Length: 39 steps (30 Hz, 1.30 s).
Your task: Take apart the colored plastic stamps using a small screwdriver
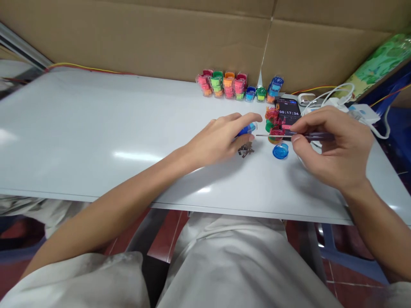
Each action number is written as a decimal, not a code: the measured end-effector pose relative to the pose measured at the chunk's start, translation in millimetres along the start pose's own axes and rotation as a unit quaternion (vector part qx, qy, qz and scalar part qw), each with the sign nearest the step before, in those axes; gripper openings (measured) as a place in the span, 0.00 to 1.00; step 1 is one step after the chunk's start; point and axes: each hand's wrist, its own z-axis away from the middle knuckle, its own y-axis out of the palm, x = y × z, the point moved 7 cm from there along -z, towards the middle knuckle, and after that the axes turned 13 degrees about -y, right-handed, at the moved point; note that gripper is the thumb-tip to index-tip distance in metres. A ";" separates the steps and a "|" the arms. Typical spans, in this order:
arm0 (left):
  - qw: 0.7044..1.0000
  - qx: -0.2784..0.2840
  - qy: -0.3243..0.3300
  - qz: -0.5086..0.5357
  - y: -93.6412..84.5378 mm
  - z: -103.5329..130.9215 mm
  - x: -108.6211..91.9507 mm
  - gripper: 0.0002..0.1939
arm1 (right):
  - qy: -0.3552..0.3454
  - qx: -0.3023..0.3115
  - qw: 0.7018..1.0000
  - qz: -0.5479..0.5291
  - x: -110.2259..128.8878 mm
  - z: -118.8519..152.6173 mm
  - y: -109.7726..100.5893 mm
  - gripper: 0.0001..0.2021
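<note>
My left hand (221, 137) is curled round a small blue plastic piece (248, 129), which shows between its thumb and index finger. Thumb and fingers of my right hand (334, 145) grip a thin screwdriver (316, 136) with a dark handle. Its metal shaft points left, the tip close to the blue piece; whether they touch I cannot tell. Just below my left fingertips lies a small pile of dark metal pieces (245, 150). A round, clear blue plastic part (280, 151) rests between the hands, near a cluster of red and green plastic parts (272, 124).
Stacks of small coloured plastic items (223, 85) line the back of the white table (96, 128) by a cardboard wall (144, 38). A phone showing a timer (289, 112) lies behind my right hand, beside white cables (346, 87) and a green patterned package (379, 64).
</note>
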 end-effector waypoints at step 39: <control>0.999 -0.038 0.007 0.003 -12.0 -2.3 2.6 0.18 | -0.018 -0.007 1.000 0.013 1.7 -0.7 -2.1 0.14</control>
